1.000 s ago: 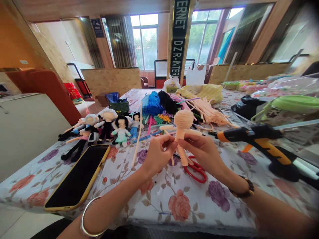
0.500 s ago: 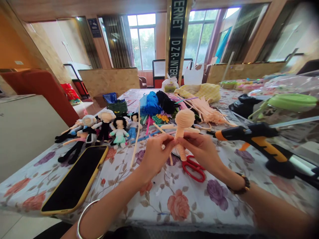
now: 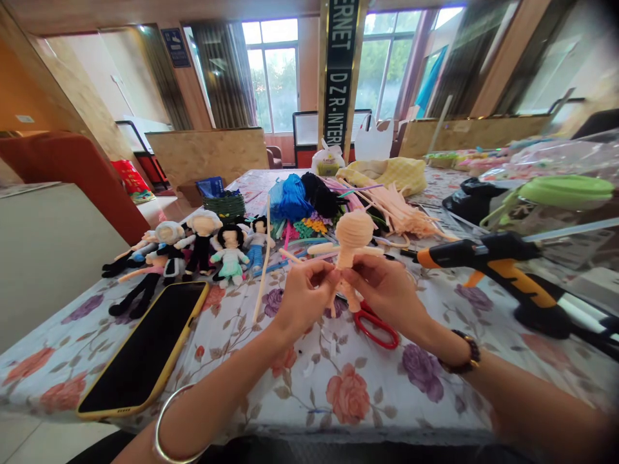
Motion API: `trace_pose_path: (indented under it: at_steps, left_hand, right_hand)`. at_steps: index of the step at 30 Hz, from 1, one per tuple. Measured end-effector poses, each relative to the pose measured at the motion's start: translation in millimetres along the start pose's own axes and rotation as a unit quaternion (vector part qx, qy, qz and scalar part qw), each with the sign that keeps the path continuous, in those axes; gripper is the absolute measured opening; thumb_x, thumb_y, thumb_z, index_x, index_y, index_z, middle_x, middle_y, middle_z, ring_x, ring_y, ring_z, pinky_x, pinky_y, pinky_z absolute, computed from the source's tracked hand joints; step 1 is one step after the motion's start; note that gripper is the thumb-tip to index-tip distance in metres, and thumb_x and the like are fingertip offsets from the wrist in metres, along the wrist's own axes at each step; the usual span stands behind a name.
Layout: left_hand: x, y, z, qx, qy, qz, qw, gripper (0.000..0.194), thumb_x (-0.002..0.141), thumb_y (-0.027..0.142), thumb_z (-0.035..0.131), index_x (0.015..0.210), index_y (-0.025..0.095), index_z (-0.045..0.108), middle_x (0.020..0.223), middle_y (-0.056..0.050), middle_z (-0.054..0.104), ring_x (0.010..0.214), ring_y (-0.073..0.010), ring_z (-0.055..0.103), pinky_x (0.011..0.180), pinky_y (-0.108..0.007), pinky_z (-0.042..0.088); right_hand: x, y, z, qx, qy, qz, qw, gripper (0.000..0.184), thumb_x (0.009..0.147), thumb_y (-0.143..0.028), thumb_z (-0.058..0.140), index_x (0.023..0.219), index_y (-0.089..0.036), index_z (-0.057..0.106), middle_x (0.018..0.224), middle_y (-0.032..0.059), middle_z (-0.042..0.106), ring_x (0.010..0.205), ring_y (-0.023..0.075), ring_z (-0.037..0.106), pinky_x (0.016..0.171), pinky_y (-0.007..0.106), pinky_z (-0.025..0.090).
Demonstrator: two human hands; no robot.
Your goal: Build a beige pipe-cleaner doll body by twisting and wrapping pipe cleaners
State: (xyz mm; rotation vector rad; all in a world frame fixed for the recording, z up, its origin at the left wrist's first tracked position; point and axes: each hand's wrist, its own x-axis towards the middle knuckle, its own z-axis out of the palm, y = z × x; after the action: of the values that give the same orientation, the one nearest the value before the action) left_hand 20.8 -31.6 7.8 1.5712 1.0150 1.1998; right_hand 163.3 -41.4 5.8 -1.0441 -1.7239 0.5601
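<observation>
Item one: peach fuzzy figure (image 3: 354, 231), centre of the frame, upright between your hands above the surface (image 3: 271, 412).
Condition: round head and neck closely wrapped; arms extend on both sides; one thick leg below, a thinner strand beside it. By judgement, body forming is well advanced. Lacking: visible hair, face detail and clothing. Torso wrapping and any second leg: partly behind your fingers, cannot tell.
Grip, left: your left hand (image 3: 305, 295), thumb and forefinger pinched together at the figure's midsection.
Grip, right: your right hand (image 3: 394, 293), fingertips pinching the same midsection, opposite side.
Reference pieces: clothed dolls (image 3: 232, 256), left of centre, several with hair or head coverings.
Materials: blue bundle (image 3: 293, 196), black bundle (image 3: 323, 194) and peach stems (image 3: 406, 222), upper centre; loose pale stem (image 3: 262, 277), left of your hands.
Tools, unheld: red-handled scissors (image 3: 395, 340), below your right hand; glue gun (image 3: 476, 253), right side.
Sundry: phone (image 3: 145, 348), lower left.
</observation>
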Motion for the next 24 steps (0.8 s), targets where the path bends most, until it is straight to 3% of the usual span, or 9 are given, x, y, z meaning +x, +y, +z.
trace_pose_path:
  at_steps: [6, 13, 17, 21, 24]
  left_hand:
    - [0, 0, -0.7, -0.086, -0.024, -0.045, 0.995, 0.031, 0.069, 0.044, 0.066, 0.063, 0.014, 0.062, 0.054, 0.001, 0.056, 0.047, -0.0088, 0.047, 0.046, -0.021, 0.038]
    - [1, 7, -4.4, -0.023, -0.033, -0.021, 0.999, 0.028, 0.068, 0.04, 0.07, 0.077, 0.013, 0.07, 0.07, -0.003, 0.068, 0.063, -0.0123, 0.059, 0.059, -0.022, 0.045]
    - [0, 10, -5.7, -0.033, -0.034, -0.054, 0.997, 0.027, 0.064, 0.035, 0.074, 0.08, 0.013, 0.072, 0.078, -0.006, 0.071, 0.066, -0.0132, 0.061, 0.062, -0.022, 0.046]
    - [0, 11, -7.6, -0.023, -0.038, -0.084, 0.995, 0.023, 0.063, 0.031, 0.075, 0.077, 0.013, 0.074, 0.076, -0.006, 0.071, 0.065, -0.0131, 0.061, 0.062, -0.022, 0.046]
    - [1, 10, -8.7, 0.005, -0.03, -0.066, 0.997, 0.02, 0.062, 0.032, 0.075, 0.071, 0.014, 0.074, 0.068, -0.005, 0.069, 0.059, -0.0119, 0.058, 0.056, -0.022, 0.043]
  right_hand:
    - [0, 5, 1, 0.011, 0.017, 0.002, 1.0, 0.017, 0.082, -0.03, 0.055, 0.089, -0.02, 0.068, 0.082, 0.0039, 0.07, 0.073, 0.0173, 0.062, 0.065, 0.029, 0.049]
    - [2, 3, -5, 0.116, 0.03, 0.046, 0.992, 0.021, 0.08, -0.037, 0.06, 0.085, -0.019, 0.069, 0.081, 0.0039, 0.07, 0.072, 0.0178, 0.063, 0.064, 0.029, 0.05]
    - [3, 2, -6, 0.17, 0.013, 0.073, 0.983, 0.02, 0.078, -0.037, 0.062, 0.084, -0.019, 0.069, 0.081, 0.003, 0.071, 0.075, 0.0178, 0.064, 0.067, 0.029, 0.051]
    - [3, 5, -5, 0.23, 0.022, 0.093, 0.969, 0.019, 0.076, -0.035, 0.065, 0.087, -0.02, 0.067, 0.084, 0.0022, 0.071, 0.077, 0.0164, 0.065, 0.069, 0.028, 0.052]
    - [4, 8, -5, 0.253, 0.022, 0.112, 0.961, 0.023, 0.073, -0.036, 0.069, 0.09, -0.02, 0.066, 0.085, 0.0025, 0.072, 0.076, 0.0161, 0.066, 0.067, 0.027, 0.052]
